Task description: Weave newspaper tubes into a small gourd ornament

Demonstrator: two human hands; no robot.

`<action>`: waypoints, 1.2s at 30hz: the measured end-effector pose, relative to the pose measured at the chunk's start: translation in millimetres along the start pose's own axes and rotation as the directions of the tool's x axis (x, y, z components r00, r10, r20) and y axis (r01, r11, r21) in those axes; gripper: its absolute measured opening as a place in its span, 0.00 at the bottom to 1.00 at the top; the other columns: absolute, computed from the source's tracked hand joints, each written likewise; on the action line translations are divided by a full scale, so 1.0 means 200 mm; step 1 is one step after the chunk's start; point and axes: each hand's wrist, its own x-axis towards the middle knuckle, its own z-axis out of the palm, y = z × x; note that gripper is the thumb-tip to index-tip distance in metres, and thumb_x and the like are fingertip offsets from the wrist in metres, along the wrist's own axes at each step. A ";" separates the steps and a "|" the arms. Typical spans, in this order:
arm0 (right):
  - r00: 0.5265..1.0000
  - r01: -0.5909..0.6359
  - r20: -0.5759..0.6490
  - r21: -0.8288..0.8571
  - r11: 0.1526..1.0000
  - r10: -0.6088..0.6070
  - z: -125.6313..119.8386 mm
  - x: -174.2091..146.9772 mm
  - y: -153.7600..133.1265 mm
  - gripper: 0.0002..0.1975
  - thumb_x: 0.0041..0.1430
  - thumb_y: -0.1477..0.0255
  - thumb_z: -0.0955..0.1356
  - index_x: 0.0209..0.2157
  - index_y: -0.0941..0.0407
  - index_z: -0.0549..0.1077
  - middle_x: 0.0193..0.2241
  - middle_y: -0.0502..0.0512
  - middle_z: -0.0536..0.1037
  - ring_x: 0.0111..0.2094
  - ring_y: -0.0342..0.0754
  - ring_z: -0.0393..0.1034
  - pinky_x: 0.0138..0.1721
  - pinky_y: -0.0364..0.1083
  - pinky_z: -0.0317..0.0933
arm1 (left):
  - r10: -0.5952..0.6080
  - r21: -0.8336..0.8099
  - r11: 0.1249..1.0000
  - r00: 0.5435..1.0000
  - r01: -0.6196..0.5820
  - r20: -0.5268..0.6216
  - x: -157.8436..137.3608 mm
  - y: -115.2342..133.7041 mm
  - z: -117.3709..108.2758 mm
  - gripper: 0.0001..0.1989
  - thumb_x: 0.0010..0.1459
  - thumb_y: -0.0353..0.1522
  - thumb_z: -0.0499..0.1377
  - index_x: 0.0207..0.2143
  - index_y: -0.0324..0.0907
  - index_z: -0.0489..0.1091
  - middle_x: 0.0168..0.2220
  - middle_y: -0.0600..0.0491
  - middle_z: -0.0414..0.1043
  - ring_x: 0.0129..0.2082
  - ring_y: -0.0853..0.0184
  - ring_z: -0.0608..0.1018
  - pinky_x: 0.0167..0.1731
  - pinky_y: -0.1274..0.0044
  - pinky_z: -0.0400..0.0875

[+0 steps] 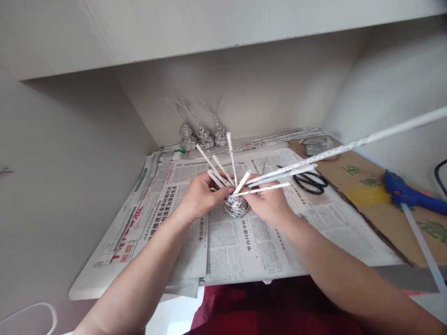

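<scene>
A small woven newspaper gourd point(236, 207) stands on the newspaper in front of me, with several rolled paper tubes fanning out of its top. My left hand point(208, 193) closes around its left side, the thumb pressed near the base of the tubes. From the right, my right hand point(266, 197) grips the gourd's upper part, its fingers partly hidden behind the tubes. One long paper tube point(349, 145) runs from the weaving past my right hand and out of view at the upper right.
Three finished-looking paper gourds point(203, 137) stand against the back wall beside a bundle of paper tubes point(265, 143). Black-handled scissors point(309, 183) lie right of my hands. A blue glue gun point(412, 193) rests on cardboard point(363, 200). A shelf edge point(223, 49) overhangs the table.
</scene>
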 end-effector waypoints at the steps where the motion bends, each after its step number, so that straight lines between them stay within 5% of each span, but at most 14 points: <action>1: 1.000 -0.021 0.002 0.018 1.000 0.021 0.00 0.00 0.00 0.06 0.55 0.74 0.67 0.34 0.55 0.77 0.26 0.51 0.77 0.29 0.46 0.71 0.28 0.45 0.62 | -0.005 0.011 1.000 1.000 0.005 -0.010 0.00 0.00 0.00 0.14 0.48 0.31 0.64 0.39 0.37 0.73 0.29 0.52 0.75 0.24 0.70 0.75 0.24 0.78 0.73; 8: 0.997 -0.082 0.015 0.127 0.988 0.081 0.02 -0.01 0.01 0.03 0.54 0.71 0.69 0.31 0.54 0.76 0.25 0.50 0.77 0.25 0.44 0.69 0.24 0.44 0.62 | -0.041 0.087 0.995 0.999 0.040 0.010 0.00 0.02 -0.02 0.08 0.47 0.28 0.62 0.34 0.37 0.75 0.24 0.53 0.75 0.22 0.69 0.75 0.22 0.79 0.72; 13: 0.991 -0.130 0.033 0.204 0.970 0.126 0.02 0.00 0.01 0.08 0.54 0.72 0.69 0.37 0.54 0.75 0.30 0.51 0.78 0.31 0.46 0.73 0.33 0.46 0.67 | 0.020 0.034 0.999 0.999 -0.022 0.044 0.01 0.01 -0.02 0.05 0.47 0.27 0.62 0.30 0.38 0.74 0.22 0.55 0.73 0.20 0.72 0.73 0.20 0.82 0.70; 21: 0.979 -0.175 -0.014 0.435 0.883 0.201 0.01 0.02 0.01 0.08 0.54 0.70 0.69 0.38 0.55 0.73 0.31 0.53 0.79 0.31 0.46 0.74 0.33 0.47 0.70 | 0.019 -0.013 1.000 0.995 -0.020 -0.101 -0.01 0.00 0.05 0.05 0.48 0.30 0.63 0.28 0.37 0.73 0.21 0.54 0.73 0.19 0.69 0.75 0.21 0.79 0.72; 31: 0.971 -0.218 -0.036 0.285 0.933 0.238 0.01 -0.01 0.02 0.08 0.57 0.70 0.66 0.39 0.54 0.74 0.22 0.49 0.74 0.17 0.40 0.64 0.17 0.40 0.59 | -0.024 -0.047 0.999 0.995 0.019 -0.099 0.01 -0.04 0.05 0.10 0.46 0.33 0.65 0.31 0.37 0.73 0.25 0.52 0.76 0.22 0.67 0.77 0.24 0.76 0.75; 36: 0.961 -0.258 -0.014 0.312 0.914 0.276 0.03 -0.01 0.04 0.09 0.58 0.69 0.66 0.40 0.54 0.73 0.25 0.51 0.76 0.19 0.41 0.67 0.19 0.41 0.61 | 0.000 -0.051 0.999 0.997 -0.004 -0.080 0.02 -0.06 0.04 0.09 0.46 0.32 0.65 0.31 0.36 0.73 0.26 0.52 0.75 0.23 0.68 0.76 0.25 0.76 0.74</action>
